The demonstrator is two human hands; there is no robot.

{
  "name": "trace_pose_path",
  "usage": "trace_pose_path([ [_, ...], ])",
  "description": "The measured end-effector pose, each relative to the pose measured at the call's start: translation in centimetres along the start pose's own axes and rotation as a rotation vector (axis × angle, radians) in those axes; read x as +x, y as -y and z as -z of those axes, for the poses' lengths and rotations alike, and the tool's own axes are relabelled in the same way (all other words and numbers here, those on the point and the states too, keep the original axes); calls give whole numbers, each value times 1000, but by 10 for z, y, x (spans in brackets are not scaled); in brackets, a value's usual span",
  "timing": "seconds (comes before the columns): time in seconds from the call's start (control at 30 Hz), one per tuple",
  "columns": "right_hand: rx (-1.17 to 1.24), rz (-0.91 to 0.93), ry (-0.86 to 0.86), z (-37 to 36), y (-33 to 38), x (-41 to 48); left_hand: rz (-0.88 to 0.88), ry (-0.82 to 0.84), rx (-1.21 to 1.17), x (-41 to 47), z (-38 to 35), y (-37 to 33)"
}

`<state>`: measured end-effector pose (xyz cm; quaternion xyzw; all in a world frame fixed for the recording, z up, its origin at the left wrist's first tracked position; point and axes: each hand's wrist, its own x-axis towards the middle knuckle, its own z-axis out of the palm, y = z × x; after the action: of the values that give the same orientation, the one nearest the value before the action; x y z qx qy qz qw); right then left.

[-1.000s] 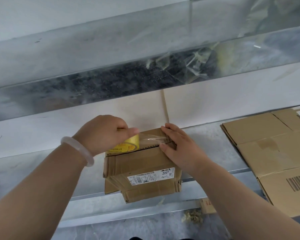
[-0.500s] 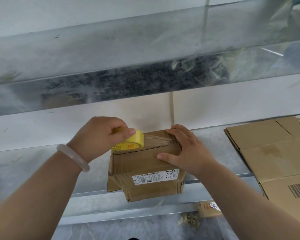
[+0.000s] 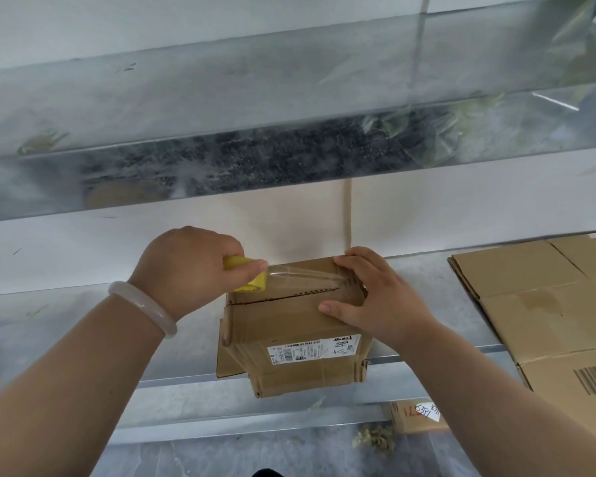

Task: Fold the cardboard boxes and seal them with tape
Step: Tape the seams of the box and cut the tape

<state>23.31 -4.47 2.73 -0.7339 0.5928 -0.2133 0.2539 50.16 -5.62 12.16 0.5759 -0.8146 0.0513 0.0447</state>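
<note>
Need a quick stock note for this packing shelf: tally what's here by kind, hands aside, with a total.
Folded cardboard box: 1
Yellow tape roll: 1
Flat cardboard pile: 1 (sheets in it cannot be counted)
Cardboard scrap with red writing: 1
Bracelet: 1
Total: 5

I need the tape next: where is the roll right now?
In the head view, the left hand grips the tape roll at the box's top-left edge.
</note>
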Motion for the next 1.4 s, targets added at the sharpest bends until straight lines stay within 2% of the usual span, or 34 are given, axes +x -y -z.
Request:
trace_pose_path([
  [0.1,-4,-4,2,0,1,0,-42,-42,190,-1,-1,4],
  [0.27,0,-17,3,0,1,1,-81,-27,25,-9,-5,21],
  [0.4,9,-21,5,-1,1,0,-46,-27,4,-17,-10,26],
  [0.57,9,-29,3,-1,2,0,18,69,58,-13,-10,21],
  [0.73,-25,-2,-10,-4,0,0,49,82,118,-12,-14,18],
  [1.23,103,-40,-78,-8,0,9,129,-14,347,-18,-22,-2],
  [1.3,103,-47,-77,-8,-1,9,161,-48,297,-20,-24,2],
  [1.4,99,-53,-75,-8,-1,9,204,-10,-4,-26,-26,14],
])
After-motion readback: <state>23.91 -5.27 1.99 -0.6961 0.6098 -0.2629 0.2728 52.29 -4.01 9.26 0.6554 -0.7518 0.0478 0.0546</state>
